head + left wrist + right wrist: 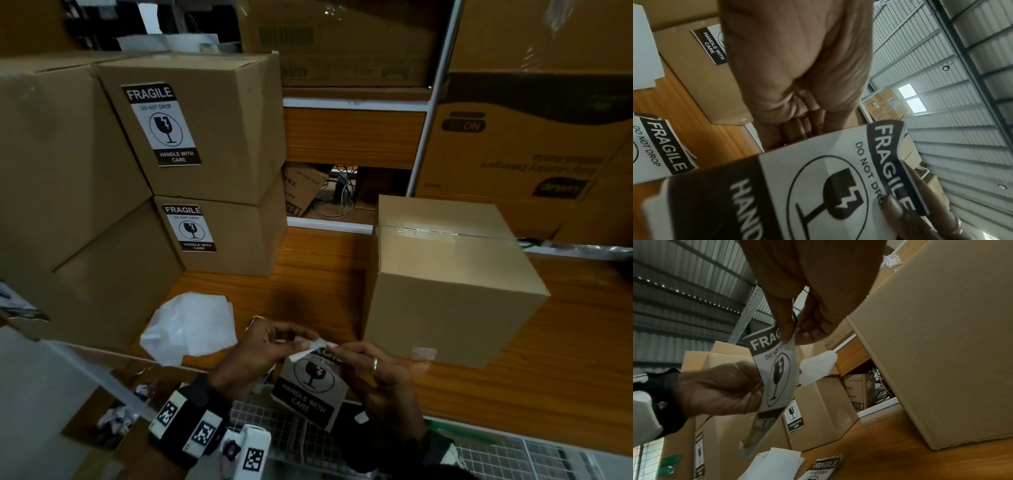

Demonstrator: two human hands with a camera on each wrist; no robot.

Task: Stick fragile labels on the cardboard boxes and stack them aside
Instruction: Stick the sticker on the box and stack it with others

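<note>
- Now both hands hold 1 label [306,383] just in front of the plain box [445,284], above the near edge of the wooden table [548,359].
- Left hand [260,349]: fingers curled, thumb and fingertips pinching the label's upper left part; in the right wrist view it grips the sheet's left edge.
- Right hand [373,370]: thumb and forefinger pinch the label's top right corner, where a white backing flap [818,368] curls away from the printed face.
- Label: it reads FRAGILE, DO NOT DROP, HANDLE WITH CARE, with a broken-glass symbol; it hangs tilted between the hands, apart from the plain box.
- Plain box: taped shut on top, standing on the table, its near face bare.
- Left of the plain box, 2 labelled boxes stand stacked, upper box [205,126] on lower box [233,236].
- White sheets [191,329] lie on the table, left of the plain box and in front of the stack.
- A spare label [824,467] lies flat on the table near the white sheets.
</note>
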